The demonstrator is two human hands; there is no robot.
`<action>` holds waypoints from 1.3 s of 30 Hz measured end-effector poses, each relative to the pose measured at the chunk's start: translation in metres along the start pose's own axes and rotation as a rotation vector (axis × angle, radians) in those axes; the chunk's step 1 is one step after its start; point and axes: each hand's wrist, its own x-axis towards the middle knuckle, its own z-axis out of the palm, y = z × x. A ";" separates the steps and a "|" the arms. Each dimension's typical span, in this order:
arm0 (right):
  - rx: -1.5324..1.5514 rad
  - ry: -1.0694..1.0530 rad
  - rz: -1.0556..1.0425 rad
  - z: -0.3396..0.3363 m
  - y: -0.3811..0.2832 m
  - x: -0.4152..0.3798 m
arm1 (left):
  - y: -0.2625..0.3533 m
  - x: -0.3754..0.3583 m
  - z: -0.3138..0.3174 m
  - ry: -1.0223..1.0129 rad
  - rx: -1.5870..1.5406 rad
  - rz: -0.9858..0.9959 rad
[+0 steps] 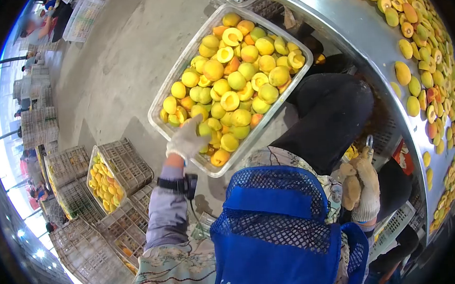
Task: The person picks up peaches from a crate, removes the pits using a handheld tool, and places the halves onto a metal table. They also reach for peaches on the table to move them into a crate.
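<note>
A clear plastic tub (pixel 156 110) full of yellow-green halved fruit (pixel 230 100) stands at the upper middle. My left hand (pixel 187 139), in a pale glove, is at the tub's near left corner, its fingers spread over the fruit. Nothing shows in its grasp. Near the table edge at the right, my right hand (pixel 364 183), in a soiled glove, is closed around a tool with a metal loop (pixel 369 141) at its top. The rest of the tool is hidden in the fingers.
A metal table (pixel 355 27) with many halved fruits curves along the right. Stacked crates (pixel 123 163), some holding fruit, stand at the lower left. A white crate (pixel 83 18) and a seated person (pixel 41 31) are at the upper left. Dark-trousered legs lie beside the table.
</note>
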 end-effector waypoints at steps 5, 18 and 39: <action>-0.127 -0.037 -0.033 0.000 0.001 0.007 | -0.027 -0.046 0.061 -0.178 0.188 -0.110; -0.168 -0.109 0.044 0.018 -0.006 0.004 | -0.027 0.002 0.065 -0.456 0.434 -0.040; -0.184 0.047 -0.097 0.017 0.017 0.011 | 0.065 0.033 0.096 0.009 -0.004 0.366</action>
